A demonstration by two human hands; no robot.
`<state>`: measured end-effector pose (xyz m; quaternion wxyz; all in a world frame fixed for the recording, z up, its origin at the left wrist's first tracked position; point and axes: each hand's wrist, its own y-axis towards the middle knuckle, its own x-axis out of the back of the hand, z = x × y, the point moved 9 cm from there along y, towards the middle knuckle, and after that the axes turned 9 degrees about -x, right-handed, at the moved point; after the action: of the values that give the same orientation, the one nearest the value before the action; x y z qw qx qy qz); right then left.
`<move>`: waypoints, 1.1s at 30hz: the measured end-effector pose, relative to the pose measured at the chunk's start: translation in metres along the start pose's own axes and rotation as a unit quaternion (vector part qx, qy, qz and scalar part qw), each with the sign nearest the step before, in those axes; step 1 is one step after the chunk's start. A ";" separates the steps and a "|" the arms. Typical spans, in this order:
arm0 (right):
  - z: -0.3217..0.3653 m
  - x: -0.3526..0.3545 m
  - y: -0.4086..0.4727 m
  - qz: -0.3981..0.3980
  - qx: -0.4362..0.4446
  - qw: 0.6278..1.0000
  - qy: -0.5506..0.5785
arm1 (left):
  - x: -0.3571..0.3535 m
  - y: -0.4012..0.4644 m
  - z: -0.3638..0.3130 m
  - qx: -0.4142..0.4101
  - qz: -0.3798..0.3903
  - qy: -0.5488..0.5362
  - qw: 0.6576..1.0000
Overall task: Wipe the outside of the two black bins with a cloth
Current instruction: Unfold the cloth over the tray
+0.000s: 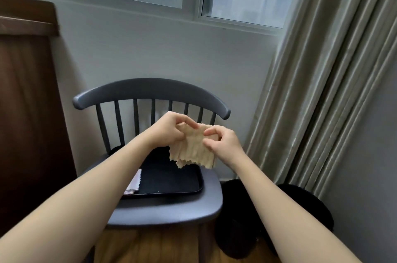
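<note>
A beige cloth (192, 151) hangs in the air above the chair, folded in layers. My left hand (169, 130) pinches its upper left edge. My right hand (222, 141) pinches its upper right edge. Two black bins stand on the floor to the right of the chair: one (233, 219) beside the seat, the other (309, 209) against the curtain. My right forearm crosses in front of both bins and hides part of each.
A grey spindle-back chair (169, 209) holds a black tray (171, 179) with a pale cloth (135, 183) at its left end. A dark wooden cabinet (28, 101) stands left. Grey curtains (326, 90) hang right. Wooden floor (150, 247) shows below.
</note>
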<state>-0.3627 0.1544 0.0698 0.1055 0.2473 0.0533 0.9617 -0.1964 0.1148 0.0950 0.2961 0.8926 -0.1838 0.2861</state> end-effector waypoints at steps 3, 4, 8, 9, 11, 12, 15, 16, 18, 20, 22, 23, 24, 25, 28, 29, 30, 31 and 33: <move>0.003 -0.005 -0.003 0.008 0.017 1.000 0.004 | 0.008 -0.003 0.006 0.006 -0.016 -0.028 0.999; 0.005 -0.006 -0.002 0.006 0.024 1.000 0.008 | 0.009 -0.004 0.007 0.003 -0.017 -0.027 0.999; 0.006 -0.011 0.001 0.009 0.021 0.998 0.056 | 0.013 -0.009 0.017 0.013 -0.024 -0.032 0.999; 0.003 -0.014 0.002 0.005 0.013 0.998 0.067 | 0.014 -0.011 0.021 0.019 -0.020 -0.035 0.999; -0.001 -0.022 0.007 0.000 0.002 0.997 0.077 | 0.014 -0.016 0.029 0.028 -0.013 -0.040 0.999; -0.003 -0.027 0.010 0.000 0.000 0.997 0.083 | 0.015 -0.019 0.034 0.034 -0.011 -0.037 0.999; -0.005 -0.048 0.023 0.009 -0.004 0.997 0.081 | 0.024 -0.027 0.056 0.057 -0.030 -0.018 0.998; -0.006 -0.058 0.028 0.015 -0.005 0.997 0.075 | 0.026 -0.029 0.065 0.065 -0.033 -0.021 0.997; -0.007 -0.080 0.038 0.030 -0.006 0.998 0.058 | 0.033 -0.033 0.085 0.082 -0.028 -0.020 0.996; -0.011 -0.106 0.048 0.049 -0.013 0.998 0.041 | 0.043 -0.035 0.107 0.099 -0.016 -0.010 0.995; -0.016 -0.134 0.057 0.067 -0.021 0.997 0.031 | 0.056 -0.039 0.133 0.124 -0.017 -0.005 0.992; -0.018 -0.149 0.062 0.076 -0.024 0.996 0.028 | 0.063 -0.042 0.147 0.139 -0.021 -0.001 0.990; -0.021 -0.164 0.067 0.084 -0.028 0.996 0.028 | 0.070 -0.045 0.162 0.154 -0.028 0.006 0.988; -0.023 -0.178 0.072 0.091 -0.033 0.995 0.027 | 0.076 -0.048 0.177 0.168 -0.034 0.012 0.985; -0.033 -0.218 0.084 0.106 -0.047 0.993 0.016 | 0.084 -0.056 0.221 0.203 -0.039 0.025 0.978; -0.036 -0.230 0.088 0.110 -0.050 0.993 0.010 | 0.085 -0.059 0.234 0.215 -0.040 0.028 0.975; -0.039 -0.240 0.092 0.115 -0.054 0.992 0.005 | 0.086 -0.061 0.247 0.227 -0.043 0.027 0.973; -0.043 -0.249 0.095 0.118 -0.058 0.991 0.000 | 0.086 -0.063 0.259 0.237 -0.047 0.026 0.970; -0.051 -0.264 0.102 0.123 -0.062 0.990 -0.016 | 0.084 -0.065 0.280 0.250 -0.048 0.031 0.966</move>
<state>-0.1799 -0.0082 -0.0809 0.0028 0.2606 -0.0387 0.9647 0.0131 -0.0267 -0.0650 0.0820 0.9365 -0.0542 0.3365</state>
